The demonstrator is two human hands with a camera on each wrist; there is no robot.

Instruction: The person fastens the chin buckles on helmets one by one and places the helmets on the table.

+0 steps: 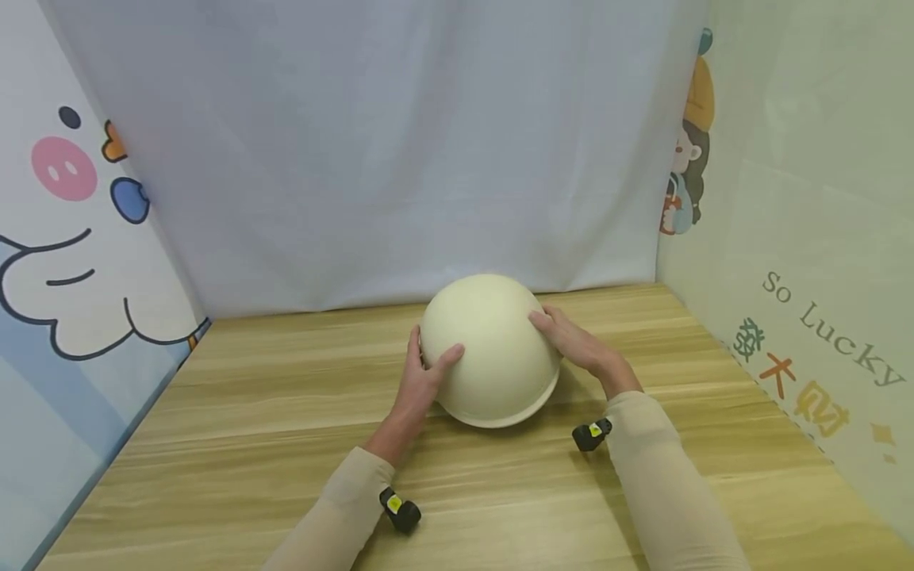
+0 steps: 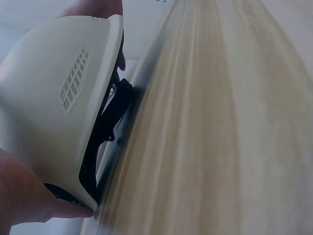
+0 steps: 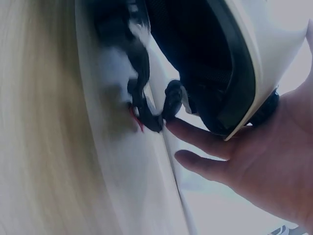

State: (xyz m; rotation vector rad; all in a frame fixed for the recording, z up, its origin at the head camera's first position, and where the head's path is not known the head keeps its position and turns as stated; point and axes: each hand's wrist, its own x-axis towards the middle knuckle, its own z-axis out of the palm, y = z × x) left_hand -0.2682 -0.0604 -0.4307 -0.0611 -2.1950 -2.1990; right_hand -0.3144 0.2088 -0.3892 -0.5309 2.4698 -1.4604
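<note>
A cream helmet (image 1: pixel 493 349) with a smooth domed shell is held between both hands near the back of the table, crown up. My left hand (image 1: pixel 417 385) grips its left side, thumb on the shell and fingers round the far edge. On the right side, my right hand (image 1: pixel 581 341) holds it, with fingers reaching under the rim in the right wrist view. A small vent grille (image 2: pixel 75 81) shows on the shell in the left wrist view. Black lining (image 3: pixel 205 54) fills the inside, and a dark chin strap (image 3: pixel 140 63) hangs below the rim.
The wood-grain table (image 1: pixel 250 412) spreads around the helmet. A pale curtain (image 1: pixel 385 159) hangs along its back edge. Printed panels stand at the left (image 1: pixel 107 277) and right (image 1: pixel 807 262). Black wrist cameras sit on both sleeves.
</note>
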